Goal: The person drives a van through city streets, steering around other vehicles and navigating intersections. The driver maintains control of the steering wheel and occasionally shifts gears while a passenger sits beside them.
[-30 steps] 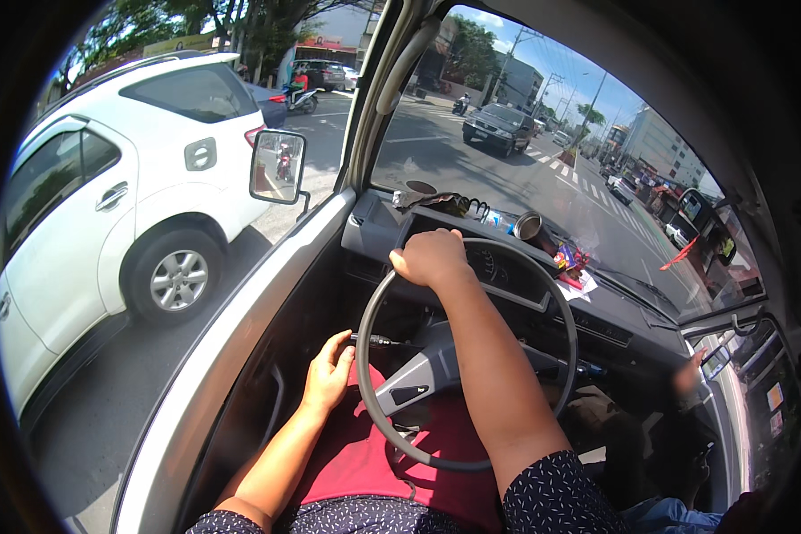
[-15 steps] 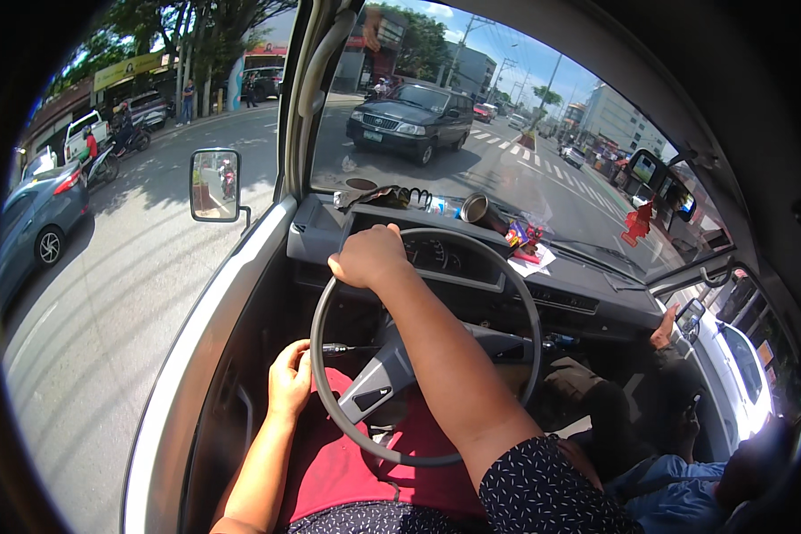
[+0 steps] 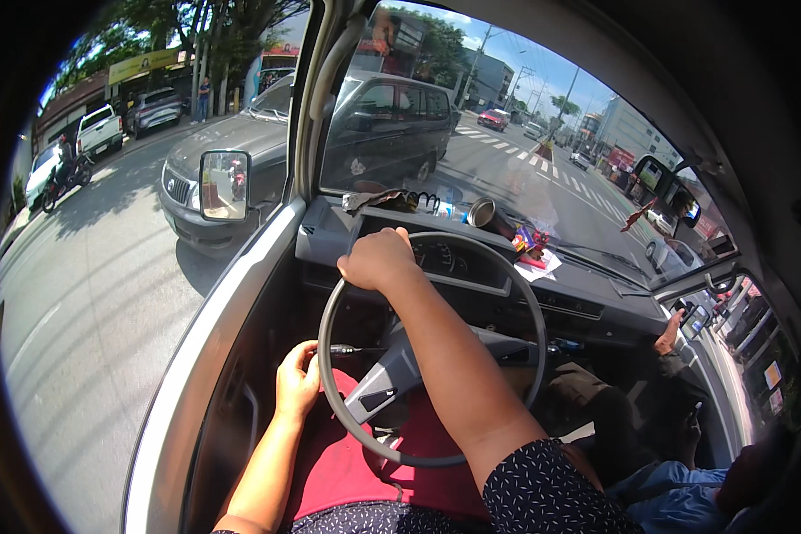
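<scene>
My right hand (image 3: 381, 258) is closed over the upper left of the grey steering wheel (image 3: 539, 356), its forearm crossing in front of the wheel. Lower down, my left hand (image 3: 297, 381) has its fingers curled at the tip of the black stalk lever (image 3: 345, 350), just beside the wheel's left rim; part of that grip is hidden. Behind the wheel the instrument cluster (image 3: 445, 260) partly shows.
A dark van (image 3: 392, 116) stands close by, across the windscreen and side window. The side mirror (image 3: 225, 185) juts from the door. A cup (image 3: 483, 214) and packets (image 3: 527, 242) lie on the dashboard. A passenger's hand (image 3: 669, 333) rests by the right window.
The dark van has come much nearer and moved left past the windscreen pillar. The grey car at the left has gone from view. Both my hands keep their places.
</scene>
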`<state>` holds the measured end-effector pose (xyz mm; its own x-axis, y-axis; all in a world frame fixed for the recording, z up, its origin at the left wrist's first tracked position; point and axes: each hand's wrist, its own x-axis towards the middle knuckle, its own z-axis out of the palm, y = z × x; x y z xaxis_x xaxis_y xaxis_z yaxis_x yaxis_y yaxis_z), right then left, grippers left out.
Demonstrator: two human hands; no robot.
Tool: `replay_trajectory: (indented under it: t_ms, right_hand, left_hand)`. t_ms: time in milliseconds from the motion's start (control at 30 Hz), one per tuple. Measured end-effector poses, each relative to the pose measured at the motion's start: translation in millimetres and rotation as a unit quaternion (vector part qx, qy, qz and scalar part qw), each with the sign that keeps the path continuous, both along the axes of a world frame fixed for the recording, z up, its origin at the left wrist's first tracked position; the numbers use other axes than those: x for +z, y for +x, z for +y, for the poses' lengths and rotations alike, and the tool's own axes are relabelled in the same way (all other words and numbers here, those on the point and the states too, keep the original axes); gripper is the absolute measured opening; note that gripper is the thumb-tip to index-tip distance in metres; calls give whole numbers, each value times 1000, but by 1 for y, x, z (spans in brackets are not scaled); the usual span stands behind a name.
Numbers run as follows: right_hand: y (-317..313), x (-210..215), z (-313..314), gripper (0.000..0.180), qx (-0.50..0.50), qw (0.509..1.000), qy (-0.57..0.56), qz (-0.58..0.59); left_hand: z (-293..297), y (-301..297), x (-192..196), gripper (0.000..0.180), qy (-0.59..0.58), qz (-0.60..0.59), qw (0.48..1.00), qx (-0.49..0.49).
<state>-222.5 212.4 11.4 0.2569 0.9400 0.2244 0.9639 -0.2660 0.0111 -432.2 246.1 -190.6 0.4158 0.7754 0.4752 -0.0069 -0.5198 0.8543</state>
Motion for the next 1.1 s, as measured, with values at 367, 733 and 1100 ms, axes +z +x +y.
replay_trajectory:
  t_ms: [367,733,1100]
  right_hand:
    - [-25,-3,-6,45,36,996,8,-78]
    - [-87,-39,-51,43,230,965,0,-127]
    - [-127,-102,-116,36,399,912,51,-84]
  left_hand:
    - [8,-4,7,18,-52,19,998,-6]
    - [46,19,104,19,-5,-138,990,-17]
    - [8,124,209,51,258,189,942,-100]
